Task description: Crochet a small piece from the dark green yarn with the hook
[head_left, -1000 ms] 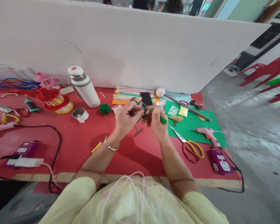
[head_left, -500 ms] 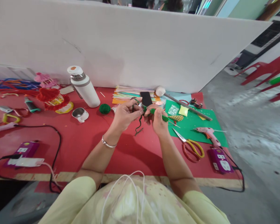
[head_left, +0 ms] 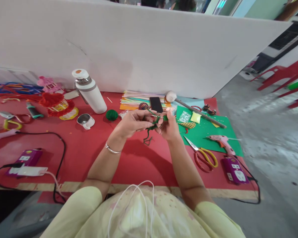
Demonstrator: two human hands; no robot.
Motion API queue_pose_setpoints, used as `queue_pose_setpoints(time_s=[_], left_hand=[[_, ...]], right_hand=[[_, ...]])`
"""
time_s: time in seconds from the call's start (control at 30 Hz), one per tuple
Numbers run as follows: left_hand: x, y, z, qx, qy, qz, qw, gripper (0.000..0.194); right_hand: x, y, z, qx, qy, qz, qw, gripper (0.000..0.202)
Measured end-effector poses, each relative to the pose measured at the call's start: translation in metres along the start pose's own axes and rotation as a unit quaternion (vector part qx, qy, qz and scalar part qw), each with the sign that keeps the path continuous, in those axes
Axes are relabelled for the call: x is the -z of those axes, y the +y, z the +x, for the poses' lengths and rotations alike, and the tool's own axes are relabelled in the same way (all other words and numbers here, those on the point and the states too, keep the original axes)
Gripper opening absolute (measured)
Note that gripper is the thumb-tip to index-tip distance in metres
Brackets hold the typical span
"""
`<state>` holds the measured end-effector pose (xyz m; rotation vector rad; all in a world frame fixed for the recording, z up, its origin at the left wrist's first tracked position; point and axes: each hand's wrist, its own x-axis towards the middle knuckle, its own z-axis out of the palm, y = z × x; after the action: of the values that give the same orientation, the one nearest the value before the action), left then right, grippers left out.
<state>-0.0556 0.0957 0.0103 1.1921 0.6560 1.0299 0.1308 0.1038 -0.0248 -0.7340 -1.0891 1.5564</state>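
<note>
My left hand is closed on dark green yarn, whose loose tail dangles below the fingers over the red table. My right hand grips a crochet hook by its green handle. The thin metal shaft points left, towards my left fingers, with yarn around it. Both hands meet above the table, fingertips close together. Beyond my left wrist lies a ball of green yarn. A multicoloured ball and a black phone lie just behind the hands.
A white thermos and metal cup stand to the left. Scissors, a pink glue gun and a purple power box lie right. A white board closes off the back. Cables run along both sides.
The crochet hook has turned, so its metal shaft now shows pointing left at the yarn. My hands have shifted slightly, and the multicoloured ball behind them has come into view.
</note>
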Motion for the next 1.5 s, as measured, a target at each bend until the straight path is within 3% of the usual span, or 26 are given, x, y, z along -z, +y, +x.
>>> queue_pose_setpoints(time_s=[0.2, 0.4, 0.6, 0.9, 1.23, 1.5], left_hand=[[0.000, 0.007, -0.003, -0.025, 0.017, 0.029, 0.999, 0.037], [0.001, 0.014, -0.007, 0.036, -0.001, 0.046, 0.998, 0.040], [0.002, 0.012, -0.006, 0.040, 0.014, 0.051, 0.998, 0.040], [0.003, 0.012, -0.008, 0.017, 0.021, 0.069, 0.997, 0.038], [0.003, 0.010, -0.010, -0.012, 0.034, 0.112, 0.993, 0.034], [-0.002, 0.011, -0.010, -0.046, 0.053, 0.146, 0.987, 0.032]], right_hand=[[0.011, 0.001, 0.004, -0.057, -0.009, 0.039, 0.998, 0.055], [0.010, -0.005, 0.001, -0.079, 0.002, 0.016, 0.997, 0.051], [0.012, -0.013, -0.001, -0.082, 0.002, 0.018, 0.996, 0.047], [0.018, -0.020, -0.010, -0.009, -0.028, -0.081, 0.996, 0.038], [0.022, -0.027, -0.018, 0.044, -0.068, -0.171, 0.982, 0.041], [0.014, -0.041, -0.026, 0.110, -0.068, -0.336, 0.933, 0.044]])
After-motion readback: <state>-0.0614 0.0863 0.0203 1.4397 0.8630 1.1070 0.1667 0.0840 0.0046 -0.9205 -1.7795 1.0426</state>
